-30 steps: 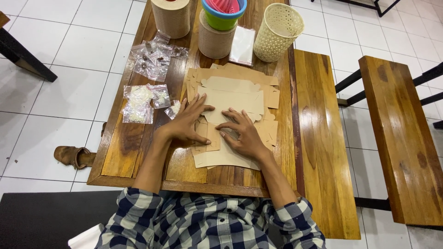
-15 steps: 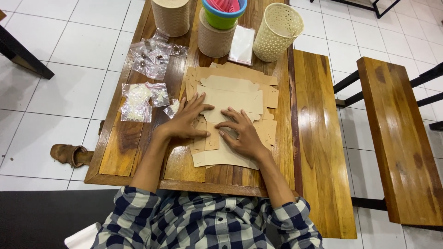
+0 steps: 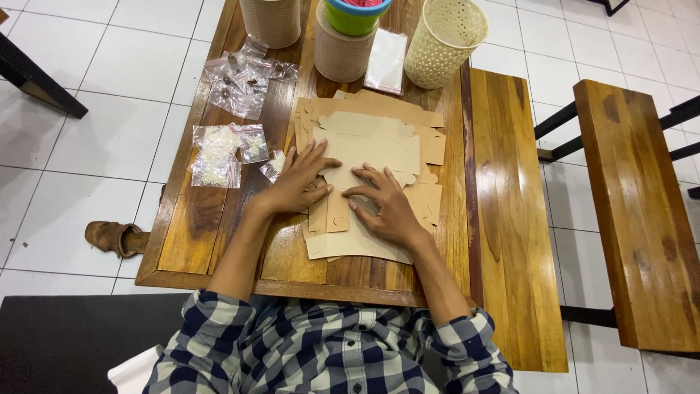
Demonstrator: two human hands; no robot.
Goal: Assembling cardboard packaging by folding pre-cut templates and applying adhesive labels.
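Observation:
A stack of flat, die-cut brown cardboard box blanks (image 3: 372, 142) lies on the wooden table (image 3: 211, 219). My left hand (image 3: 295, 184) rests on the stack's left side, fingers spread and pressing a folded flap. My right hand (image 3: 386, 208) presses flat on the lower middle of the top blank, fingers pointing left toward the other hand. Both hands touch the cardboard without lifting it.
Small clear plastic bags (image 3: 240, 80) with tiny items lie at the table's left, more bags (image 3: 219, 149) nearer me. At the far edge stand a woven cream basket (image 3: 441, 40), a round tan container (image 3: 343, 51) holding a green bowl (image 3: 357, 16), and another cylinder (image 3: 271, 20). Wooden benches (image 3: 634, 204) right; a sandal (image 3: 109, 237) on the tiled floor.
Both hands have shifted only slightly on the cardboard, fingers pressing the fold; the stack stays in place.

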